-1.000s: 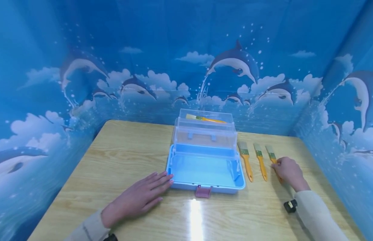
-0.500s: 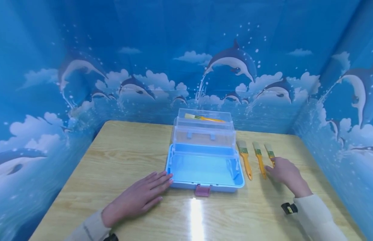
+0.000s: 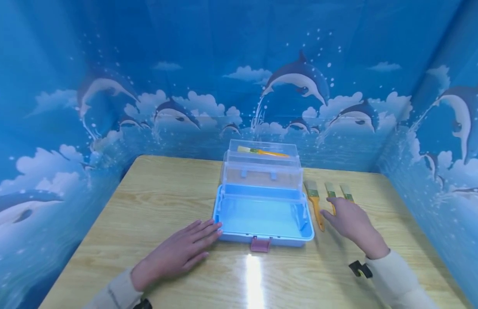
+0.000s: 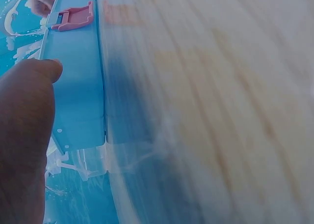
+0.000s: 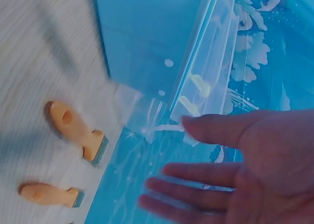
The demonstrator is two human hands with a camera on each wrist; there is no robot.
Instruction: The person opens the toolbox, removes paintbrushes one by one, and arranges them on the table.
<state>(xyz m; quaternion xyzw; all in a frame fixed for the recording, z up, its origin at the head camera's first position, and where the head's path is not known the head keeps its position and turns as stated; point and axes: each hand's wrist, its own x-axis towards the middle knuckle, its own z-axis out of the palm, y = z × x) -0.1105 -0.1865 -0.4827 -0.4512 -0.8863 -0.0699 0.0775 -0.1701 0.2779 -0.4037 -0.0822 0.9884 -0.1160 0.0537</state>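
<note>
My left hand (image 3: 181, 251) lies with straight fingers at the left front corner of a light blue plastic box (image 3: 258, 221), fingertips right at its rim. Its thumb (image 4: 51, 69) overlaps the box's front wall in the left wrist view. To the right of the box, three flat paintbrushes with orange handles lie side by side: a wide paintbrush (image 3: 313, 198), a middle paintbrush (image 3: 330, 190) and a right-hand paintbrush (image 3: 346, 192). My right hand (image 3: 348, 221) hovers over the two narrower handles, partly hiding them. Its fingers are extended, holding nothing in the right wrist view (image 5: 235, 170).
The box's clear lid (image 3: 262, 171) stands raised at the back, with another paintbrush (image 3: 263, 152) in its upper part. A pink latch (image 3: 260, 245) hangs at the front. Behind the wooden table (image 3: 165, 189) hangs a dolphin-print curtain (image 3: 208, 56).
My right hand has let go of the right-hand paintbrush and moved left over the middle one, its fingers now spread. My left hand has stayed at the box corner.
</note>
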